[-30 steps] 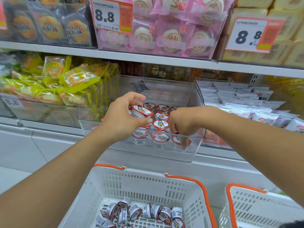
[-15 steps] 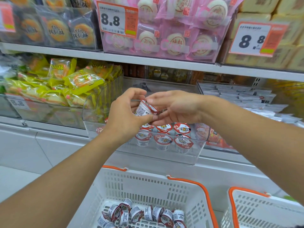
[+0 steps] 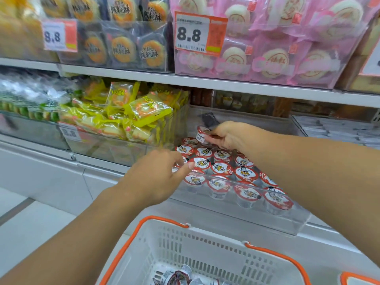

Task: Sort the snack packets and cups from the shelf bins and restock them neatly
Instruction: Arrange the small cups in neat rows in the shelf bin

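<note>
Red-lidded cup [image 3: 202, 135] pinched in my right grip [image 3: 230, 136] over the clear bin's [image 3: 236, 219] back-left corner should go down upright, squared to the rows, while my loose, empty left grip [image 3: 162, 177] steadies the front cups [image 3: 221, 168].

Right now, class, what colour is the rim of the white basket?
Orange, on the basket, clearest in the head view.

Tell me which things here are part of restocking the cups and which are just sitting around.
In the job: right hand gripping a cup; left hand; clear bin of cups; white basket.
Just there: yellow packets; pink buns; price tag.
</note>
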`<action>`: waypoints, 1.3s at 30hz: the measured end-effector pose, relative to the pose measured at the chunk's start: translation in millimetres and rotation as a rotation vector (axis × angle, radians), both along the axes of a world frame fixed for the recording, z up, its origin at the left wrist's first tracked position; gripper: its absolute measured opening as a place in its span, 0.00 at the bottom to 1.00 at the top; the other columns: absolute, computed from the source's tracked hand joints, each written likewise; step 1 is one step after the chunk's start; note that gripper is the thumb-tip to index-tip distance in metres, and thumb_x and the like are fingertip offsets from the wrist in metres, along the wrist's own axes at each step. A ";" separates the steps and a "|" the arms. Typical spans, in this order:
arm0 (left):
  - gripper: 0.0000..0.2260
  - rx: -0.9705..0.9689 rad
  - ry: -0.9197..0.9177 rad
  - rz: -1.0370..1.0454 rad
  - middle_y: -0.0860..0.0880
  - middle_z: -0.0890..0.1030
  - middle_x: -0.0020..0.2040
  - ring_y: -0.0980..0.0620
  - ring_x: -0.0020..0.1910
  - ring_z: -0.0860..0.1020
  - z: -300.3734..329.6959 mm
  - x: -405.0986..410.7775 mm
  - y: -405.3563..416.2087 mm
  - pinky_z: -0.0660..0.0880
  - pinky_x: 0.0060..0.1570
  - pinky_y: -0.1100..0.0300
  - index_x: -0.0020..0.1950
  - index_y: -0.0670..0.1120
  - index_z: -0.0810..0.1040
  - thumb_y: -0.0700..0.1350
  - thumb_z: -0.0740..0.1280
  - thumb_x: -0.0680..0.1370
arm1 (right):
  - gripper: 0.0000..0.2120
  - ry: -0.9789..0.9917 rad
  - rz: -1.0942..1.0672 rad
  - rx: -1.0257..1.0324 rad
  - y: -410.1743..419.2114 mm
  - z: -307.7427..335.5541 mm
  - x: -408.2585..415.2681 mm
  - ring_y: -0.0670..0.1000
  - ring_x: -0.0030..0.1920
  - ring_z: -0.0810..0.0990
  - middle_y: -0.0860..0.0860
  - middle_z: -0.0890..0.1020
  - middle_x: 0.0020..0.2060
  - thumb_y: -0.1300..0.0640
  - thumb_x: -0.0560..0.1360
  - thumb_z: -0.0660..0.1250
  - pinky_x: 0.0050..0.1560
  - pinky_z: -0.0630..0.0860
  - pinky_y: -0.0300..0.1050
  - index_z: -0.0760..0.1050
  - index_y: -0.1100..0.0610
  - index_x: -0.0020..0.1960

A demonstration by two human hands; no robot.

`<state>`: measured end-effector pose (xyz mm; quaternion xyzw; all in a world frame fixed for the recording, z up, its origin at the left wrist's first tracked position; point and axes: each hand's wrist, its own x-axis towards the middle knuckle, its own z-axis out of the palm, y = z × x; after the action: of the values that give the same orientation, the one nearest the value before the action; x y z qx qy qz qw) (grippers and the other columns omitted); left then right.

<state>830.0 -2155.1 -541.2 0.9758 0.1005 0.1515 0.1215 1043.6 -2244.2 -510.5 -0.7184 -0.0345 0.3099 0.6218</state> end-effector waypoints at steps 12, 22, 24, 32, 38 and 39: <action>0.20 0.003 -0.079 -0.090 0.52 0.81 0.49 0.49 0.49 0.77 -6.4 2.0 4.7 0.75 0.49 0.50 0.50 0.52 0.80 0.62 0.54 0.81 | 0.22 -0.065 0.053 -0.121 47.6 -7.2 7.4 0.60 0.63 0.76 0.59 0.69 0.69 0.70 0.79 0.63 0.41 0.82 0.43 0.66 0.63 0.72; 0.13 0.014 -0.292 -0.092 0.54 0.70 0.23 0.50 0.27 0.72 8.9 -40.4 -0.6 0.67 0.30 0.60 0.26 0.51 0.67 0.54 0.65 0.67 | 0.08 -0.532 1.267 -0.615 -55.5 58.2 -126.9 0.50 0.32 0.82 0.55 0.85 0.40 0.62 0.76 0.71 0.27 0.74 0.37 0.81 0.62 0.55; 0.11 0.022 0.145 -0.062 0.55 0.75 0.28 0.48 0.36 0.78 -24.8 -51.7 -6.8 0.69 0.35 0.59 0.29 0.52 0.71 0.55 0.67 0.68 | 0.17 -0.433 1.443 -0.839 -52.7 9.8 -156.5 0.55 0.40 0.86 0.57 0.84 0.45 0.60 0.73 0.75 0.33 0.80 0.42 0.79 0.59 0.61; 0.55 -0.301 1.140 0.240 0.42 0.52 0.81 0.39 0.78 0.59 -278.8 -119.0 -68.4 0.64 0.72 0.43 0.81 0.50 0.44 0.66 0.75 0.67 | 0.63 -0.389 1.243 -1.112 -118.8 -297.4 -208.2 0.62 0.78 0.55 0.56 0.47 0.81 0.40 0.65 0.80 0.74 0.62 0.59 0.38 0.53 0.81; 0.65 -0.407 1.187 0.386 0.35 0.41 0.79 0.33 0.77 0.56 -347.0 -124.1 -67.4 0.62 0.73 0.39 0.79 0.52 0.33 0.58 0.81 0.63 | 0.66 -0.274 0.818 -0.956 -145.4 -377.6 -192.2 0.63 0.79 0.52 0.55 0.36 0.79 0.40 0.61 0.82 0.72 0.66 0.60 0.37 0.48 0.81; 0.64 -0.420 1.197 0.412 0.35 0.43 0.79 0.32 0.78 0.53 -352.1 -118.9 -64.5 0.60 0.73 0.39 0.80 0.51 0.35 0.58 0.81 0.63 | 0.65 -0.250 0.753 -0.885 -142.0 -385.4 -192.2 0.63 0.79 0.50 0.55 0.38 0.79 0.40 0.61 0.82 0.73 0.64 0.60 0.39 0.48 0.81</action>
<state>711.1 -2219.6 -893.3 0.8081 0.3622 -0.4189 0.2008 851.3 -2386.2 -896.0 -0.8787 -0.2276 0.4071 0.1019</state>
